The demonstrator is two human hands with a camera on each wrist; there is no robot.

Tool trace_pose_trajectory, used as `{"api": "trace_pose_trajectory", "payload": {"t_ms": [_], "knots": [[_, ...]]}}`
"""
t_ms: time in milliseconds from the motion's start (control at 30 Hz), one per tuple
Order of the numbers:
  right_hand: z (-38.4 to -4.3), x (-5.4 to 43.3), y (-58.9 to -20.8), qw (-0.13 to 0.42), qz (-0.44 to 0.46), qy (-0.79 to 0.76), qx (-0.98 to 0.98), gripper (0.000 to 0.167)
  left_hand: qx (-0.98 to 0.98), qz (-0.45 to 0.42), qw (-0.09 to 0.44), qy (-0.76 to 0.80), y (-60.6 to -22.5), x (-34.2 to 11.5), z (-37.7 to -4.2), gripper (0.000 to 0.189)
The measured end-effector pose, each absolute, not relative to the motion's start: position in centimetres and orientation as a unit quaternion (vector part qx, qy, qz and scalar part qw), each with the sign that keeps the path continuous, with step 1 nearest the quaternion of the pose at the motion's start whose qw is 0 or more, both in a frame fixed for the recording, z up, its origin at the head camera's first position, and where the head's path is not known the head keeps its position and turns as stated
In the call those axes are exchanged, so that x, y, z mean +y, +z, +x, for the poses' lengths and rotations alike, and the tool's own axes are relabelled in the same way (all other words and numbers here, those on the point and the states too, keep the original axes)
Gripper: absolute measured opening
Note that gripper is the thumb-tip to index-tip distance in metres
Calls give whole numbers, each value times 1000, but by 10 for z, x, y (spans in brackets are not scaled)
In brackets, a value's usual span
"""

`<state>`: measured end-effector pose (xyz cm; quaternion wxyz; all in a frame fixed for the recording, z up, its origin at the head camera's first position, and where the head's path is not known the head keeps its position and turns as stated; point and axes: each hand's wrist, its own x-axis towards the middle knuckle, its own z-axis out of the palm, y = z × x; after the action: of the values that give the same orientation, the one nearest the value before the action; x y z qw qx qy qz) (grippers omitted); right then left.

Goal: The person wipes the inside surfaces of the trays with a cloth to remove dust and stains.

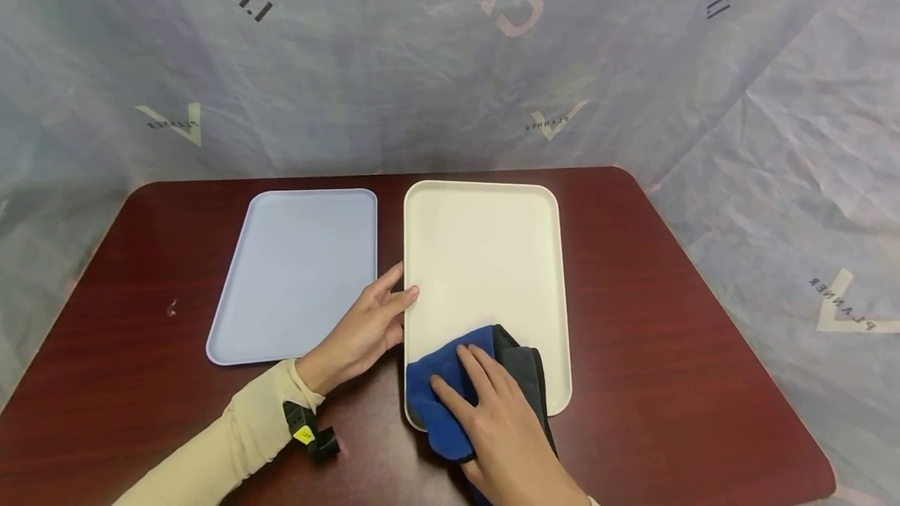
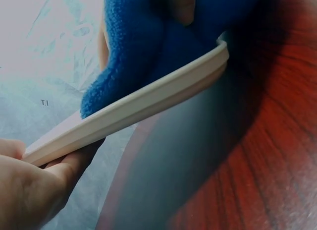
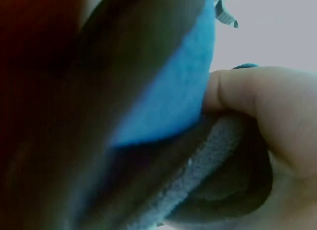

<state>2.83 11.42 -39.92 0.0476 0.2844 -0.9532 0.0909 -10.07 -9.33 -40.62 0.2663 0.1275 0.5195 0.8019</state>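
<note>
My left hand (image 1: pixel 362 334) grips the left edge of a cream rectangular tray (image 1: pixel 485 256), thumb over the rim and fingers beneath. In the left wrist view that tray (image 2: pixel 153 101) is held up off the table, its side and underside showing. My right hand (image 1: pixel 509 428) holds a folded cloth (image 1: pixel 439 400), blue on one face and dark grey on the other, against the tray's near left corner. Its fingers lie spread over the blue face. The right wrist view has the thumb (image 3: pixel 237 91) pressed on the bunched cloth (image 3: pixel 173 96), close up and blurred.
A light blue tray (image 1: pixel 302 272) lies flat on the dark red wooden table (image 1: pixel 654 350), left of the cream one. Grey printed sheeting (image 1: pixel 394 61) hangs behind the table and along its sides. A black strap device (image 1: pixel 309 432) sits on the left wrist.
</note>
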Motion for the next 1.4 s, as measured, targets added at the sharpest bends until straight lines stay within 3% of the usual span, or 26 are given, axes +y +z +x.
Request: {"api": "trace_pose_trajectory", "payload": {"t_ms": [633,1133,1400], "knots": [[22,169,-396,18,96,123,-988,85,533,147,251,795,-400,-101,-103,57],[32,168,-397,-8,106,120,-987,83,533,160,249,793,-399,-98,-105,57],[27,139,-395,3,186,123,-975,89,530,159,255,793,-400,-98,-104,58]]}}
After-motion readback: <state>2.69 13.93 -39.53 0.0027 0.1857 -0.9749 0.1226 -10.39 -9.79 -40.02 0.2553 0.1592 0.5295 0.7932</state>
